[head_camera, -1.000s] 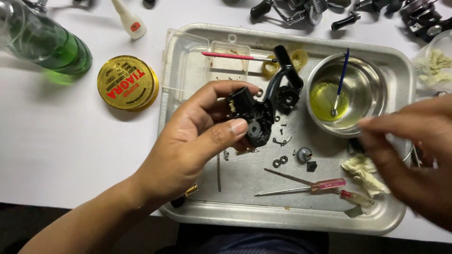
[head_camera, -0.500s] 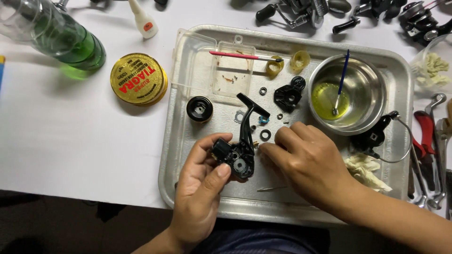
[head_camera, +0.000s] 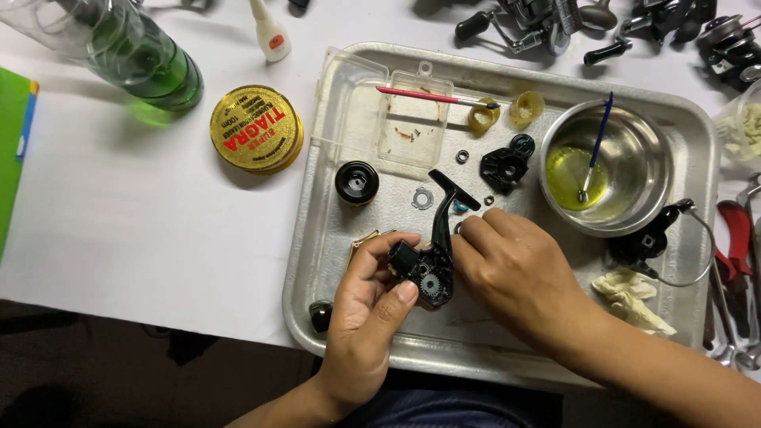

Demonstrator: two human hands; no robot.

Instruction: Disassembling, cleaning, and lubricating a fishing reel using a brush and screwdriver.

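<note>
A person's left hand grips a black fishing-reel body over the near part of a metal tray on a white desk, fingers curled under it and thumb pressed against its side, with small gears exposed in its open face and its black stem pointing away from the person. The right hand rests just beside the reel body, to its right, fingers bent and fingertips touching the base of the stem; whether they pinch a small part cannot be told.

Farther back in the tray from the reel body lie a grey washer, a black round knob to the left, and a clear plastic box with a red-handled brush across its far edge. To the right of the reel body stands a steel bowl holding yellow liquid and a blue-handled brush, with a black reel cover just to the bowl's left and a black rotor with a wire bail near its front.

Left of the tray, on the desk, sit a round gold tin and, farther back, a green glass bottle lying on its side. Red-handled pliers lie off the tray's right edge.
</note>
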